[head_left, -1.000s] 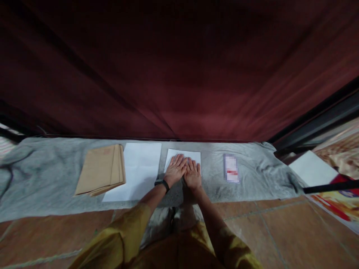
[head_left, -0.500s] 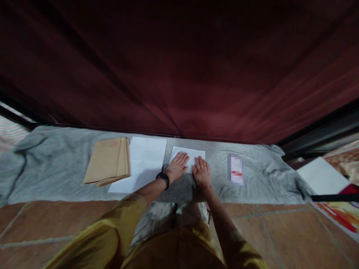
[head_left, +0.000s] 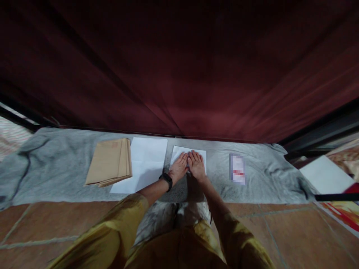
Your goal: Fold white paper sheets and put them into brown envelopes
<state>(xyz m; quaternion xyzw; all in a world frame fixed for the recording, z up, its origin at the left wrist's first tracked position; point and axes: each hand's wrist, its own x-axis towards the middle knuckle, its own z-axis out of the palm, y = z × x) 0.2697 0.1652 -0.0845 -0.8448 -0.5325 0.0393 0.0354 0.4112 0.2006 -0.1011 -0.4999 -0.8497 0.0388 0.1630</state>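
A folded sheet of white paper [head_left: 179, 150] lies on the grey cloth in front of me, partly hidden under both hands. My left hand [head_left: 178, 166], with a black band on its wrist, rests flat on the paper's left part, fingers stretched forward. Close beside it, my right hand [head_left: 197, 166] presses flat on the paper, also with fingers extended. The fingertips of the two hands nearly meet. To the left are larger white sheets [head_left: 148, 153] with crease lines, partly covered by a stack of brown envelopes [head_left: 108, 160].
Grey cloth [head_left: 266, 172] covers the long surface. A blurred-out white and red item [head_left: 238, 169] lies on the right. Behind hangs a dark red curtain [head_left: 179, 93]. At the far right are a white board-like sheet [head_left: 327, 175] and a black bar [head_left: 336, 198]. Below is tiled floor [head_left: 70, 218].
My right hand has slid left across the folded paper, up against my left hand. The left hand has stayed nearly in place.
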